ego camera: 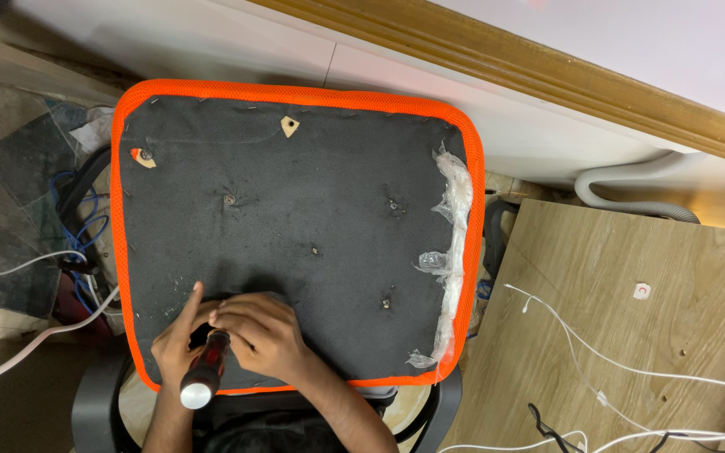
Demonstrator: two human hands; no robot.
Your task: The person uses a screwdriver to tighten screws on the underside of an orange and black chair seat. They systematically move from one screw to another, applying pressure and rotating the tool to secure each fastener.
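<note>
Near the lower left corner of the seat: both hands together over the dark fabric.
Seat: upturned chair seat base (312, 210), dark grey underside facing up, orange mesh edging (295, 95) all round, small screw holes dotted across the middle.
Left hand: left hand (176, 346) wrapped around the screwdriver, index finger stretched out flat on the fabric.
Right hand: right hand (263, 333) curled over the tool's front end, fingers bent and pressed to the seat; clamped or just resting, cannot tell.
Tool: screwdriver (205, 369) with red-and-black handle and silver butt cap, tip hidden beneath the right hand.
Right edge: crumpled clear plastic wrap (453, 252) clinging along the seat.
Surroundings: wooden board (631, 352) to the right, white cables (581, 344) lying across it, grey corrugated hose (631, 189) beyond.
</note>
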